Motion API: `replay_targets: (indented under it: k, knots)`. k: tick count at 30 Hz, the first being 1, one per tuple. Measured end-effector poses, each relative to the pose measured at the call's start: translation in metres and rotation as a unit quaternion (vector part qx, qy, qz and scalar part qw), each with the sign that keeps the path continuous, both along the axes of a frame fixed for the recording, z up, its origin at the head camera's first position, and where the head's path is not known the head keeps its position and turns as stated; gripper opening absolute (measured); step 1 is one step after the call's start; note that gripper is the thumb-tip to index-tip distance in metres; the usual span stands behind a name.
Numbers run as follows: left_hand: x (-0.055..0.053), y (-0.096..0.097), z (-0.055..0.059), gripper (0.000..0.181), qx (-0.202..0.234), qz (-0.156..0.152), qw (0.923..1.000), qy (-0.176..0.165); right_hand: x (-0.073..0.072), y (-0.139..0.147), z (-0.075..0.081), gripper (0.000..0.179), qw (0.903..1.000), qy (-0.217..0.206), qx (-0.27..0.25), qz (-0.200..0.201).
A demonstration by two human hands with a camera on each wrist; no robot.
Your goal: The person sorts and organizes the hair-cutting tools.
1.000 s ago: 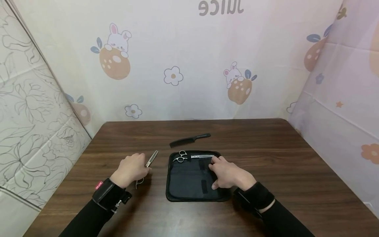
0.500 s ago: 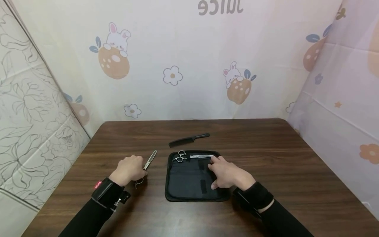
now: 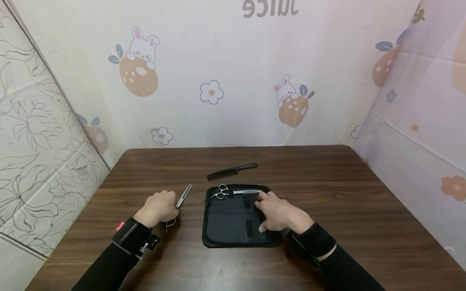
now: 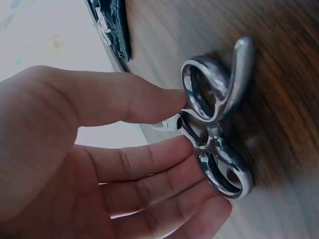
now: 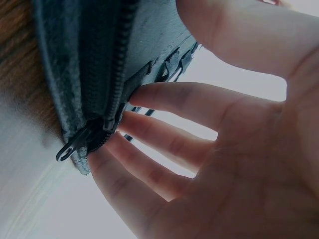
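My left hand [image 3: 157, 208] pinches a pair of silver hairdressing scissors [image 3: 185, 195] between thumb and fingers, left of the case. In the left wrist view, the grip is just below the finger rings, and the scissors' curved finger rest [image 4: 242, 64] sticks out past the hand. A black zip case [image 3: 227, 232] lies spread flat at the middle of the table. My right hand [image 3: 282, 212] rests on its right side, fingers extended; the right wrist view shows fingertips at the zipped edge, close to the zip pull [image 5: 75, 142]. A second pair of scissors [image 3: 221, 192] lies along the case's far side.
Behind the case, a black comb [image 3: 223, 173] lies at a slant on the brown wooden table [image 3: 309, 169]. Patterned cloth [image 3: 240, 60] hangs at the back and right, and a flower-patterned panel [image 3: 40, 133] stands on the left.
The left hand has drawn slightly left and back, so its fingertips now cover less of the scissors. The right hand and the case have stayed in place.
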State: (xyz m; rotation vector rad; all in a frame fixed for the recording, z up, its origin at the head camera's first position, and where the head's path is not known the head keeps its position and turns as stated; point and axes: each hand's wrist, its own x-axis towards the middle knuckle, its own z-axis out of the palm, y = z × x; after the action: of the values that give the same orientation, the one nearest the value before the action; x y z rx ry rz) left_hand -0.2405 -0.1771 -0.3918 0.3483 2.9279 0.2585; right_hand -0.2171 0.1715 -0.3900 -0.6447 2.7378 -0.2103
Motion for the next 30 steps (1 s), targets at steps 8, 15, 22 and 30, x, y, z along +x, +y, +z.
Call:
replay_targets:
  k: [8,15,22,30]
  knots:
    - [-0.004,-0.001,-0.008,0.031,-0.004,0.001,0.9999,-0.013,0.001,0.000,0.000,0.068,1.0000,0.000,-0.002,-0.004]
    - [-0.006,-0.001,-0.011,0.032,-0.009,-0.007,0.9999,0.002,0.002,0.000,0.001,0.068,1.0000,0.000,0.000,0.000]
    - [-0.004,-0.001,-0.007,0.031,-0.007,-0.008,0.9999,0.009,0.002,0.000,0.000,0.067,1.0000,0.002,0.001,0.001]
    - [-0.004,-0.001,-0.006,0.031,-0.004,-0.018,0.9997,0.013,0.003,0.000,0.000,0.068,1.0000,0.002,-0.001,-0.004]
